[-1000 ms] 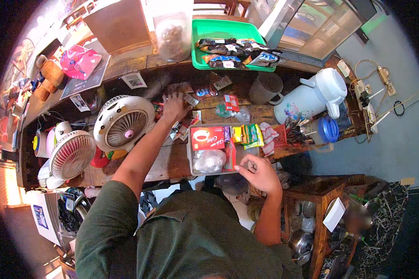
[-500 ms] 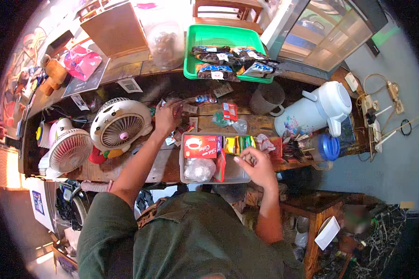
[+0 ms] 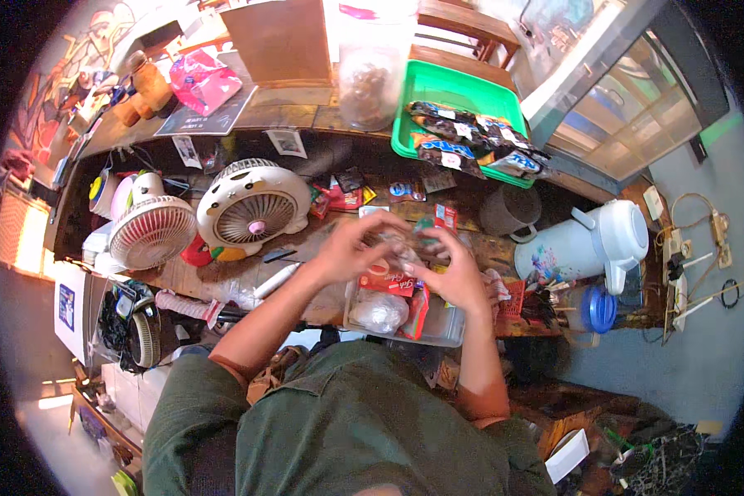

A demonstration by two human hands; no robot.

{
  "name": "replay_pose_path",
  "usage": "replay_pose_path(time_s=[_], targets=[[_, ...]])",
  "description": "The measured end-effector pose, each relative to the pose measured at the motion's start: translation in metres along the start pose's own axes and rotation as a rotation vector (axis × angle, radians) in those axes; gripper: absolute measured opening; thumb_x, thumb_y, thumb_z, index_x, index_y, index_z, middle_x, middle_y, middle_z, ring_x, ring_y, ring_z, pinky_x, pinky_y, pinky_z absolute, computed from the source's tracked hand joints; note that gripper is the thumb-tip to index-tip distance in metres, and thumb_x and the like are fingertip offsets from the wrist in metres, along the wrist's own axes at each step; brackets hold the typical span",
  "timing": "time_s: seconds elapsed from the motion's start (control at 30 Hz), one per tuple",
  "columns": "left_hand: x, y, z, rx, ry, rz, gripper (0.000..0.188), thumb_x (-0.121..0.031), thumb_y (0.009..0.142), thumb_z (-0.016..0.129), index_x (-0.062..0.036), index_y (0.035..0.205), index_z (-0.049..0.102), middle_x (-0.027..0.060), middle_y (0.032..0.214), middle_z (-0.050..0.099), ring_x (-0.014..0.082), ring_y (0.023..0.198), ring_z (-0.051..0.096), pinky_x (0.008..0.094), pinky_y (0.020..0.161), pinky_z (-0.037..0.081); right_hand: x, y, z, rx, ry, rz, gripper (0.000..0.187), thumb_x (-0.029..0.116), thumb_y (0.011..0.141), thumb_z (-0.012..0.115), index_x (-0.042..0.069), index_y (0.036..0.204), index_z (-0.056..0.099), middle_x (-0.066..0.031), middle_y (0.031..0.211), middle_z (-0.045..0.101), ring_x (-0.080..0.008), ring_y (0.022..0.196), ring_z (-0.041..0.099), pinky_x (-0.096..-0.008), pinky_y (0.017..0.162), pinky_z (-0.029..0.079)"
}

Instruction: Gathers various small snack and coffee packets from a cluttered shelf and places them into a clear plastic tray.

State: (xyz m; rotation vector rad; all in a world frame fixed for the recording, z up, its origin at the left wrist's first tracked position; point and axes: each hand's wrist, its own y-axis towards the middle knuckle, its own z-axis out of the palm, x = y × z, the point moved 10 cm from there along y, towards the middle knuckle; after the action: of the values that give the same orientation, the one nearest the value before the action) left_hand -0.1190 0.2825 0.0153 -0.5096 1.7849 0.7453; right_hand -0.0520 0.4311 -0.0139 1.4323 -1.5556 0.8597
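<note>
Above a clear plastic container (image 3: 450,329), my two hands come together with curled fingers. My left hand (image 3: 357,248) and my right hand (image 3: 453,271) both close on something small and see-through between them, too blurred to name. Inside the container lie a red box (image 3: 386,283), partly covered by my hands, a knotted white plastic bag (image 3: 380,313) and an upright red packet (image 3: 420,312). Just behind my right hand lies a small red sachet (image 3: 445,217). Several colourful sachets (image 3: 347,197) are heaped beyond my left hand.
Two fans, a round-faced one (image 3: 256,213) and a smaller one (image 3: 152,231), stand at left. On the right are a grey mug (image 3: 508,211), a light-blue thermos (image 3: 587,244) and a blue-lidded jar (image 3: 598,314). A green tray (image 3: 413,87) with snack packs sits on the raised ledge.
My left hand has come back from the sachets on the far part of the table. My right hand has lifted to meet it over the container. The whole view has turned leftward.
</note>
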Motion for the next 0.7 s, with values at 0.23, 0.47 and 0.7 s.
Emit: replay_pose_path(time_s=[0.23,0.47,0.7], targets=[[0.000,0.009,0.028,0.017,-0.104,0.031,0.024,-0.010,0.094,0.064,-0.0024,0.117,0.063,0.0102,0.110,0.070,0.0178,0.100,0.069,0.0338,0.088,0.054,-0.028,-0.008,0.003,0.132,-0.060,0.192,0.039,0.017,0.081,0.079,-0.002,0.112,0.066,-0.0109,0.102,0.072,-0.0137,0.095,0.065,-0.0326,0.088,0.050],[0.125,0.058,-0.031,-0.191,0.506,-0.119,0.026,-0.026,0.097,0.062,-0.0058,0.113,0.065,0.0140,0.104,0.072,0.0290,0.098,0.070,0.0391,0.083,0.053,-0.066,-0.053,-0.055,-0.522,0.408,0.171,0.029,0.011,0.092,0.064,-0.002,0.119,0.061,-0.0123,0.114,0.070,-0.0209,0.096,0.068,-0.0331,0.087,0.053],[0.205,0.102,0.011,0.078,0.870,-0.105,0.048,-0.044,0.089,0.065,-0.0162,0.128,0.060,0.0154,0.123,0.067,0.0374,0.114,0.062,0.0542,0.097,0.048,-0.080,-0.091,-0.043,-0.589,0.983,0.221,0.044,0.012,0.096,0.047,-0.002,0.137,0.044,-0.0240,0.127,0.061,-0.0367,0.110,0.066,-0.0458,0.093,0.054]])
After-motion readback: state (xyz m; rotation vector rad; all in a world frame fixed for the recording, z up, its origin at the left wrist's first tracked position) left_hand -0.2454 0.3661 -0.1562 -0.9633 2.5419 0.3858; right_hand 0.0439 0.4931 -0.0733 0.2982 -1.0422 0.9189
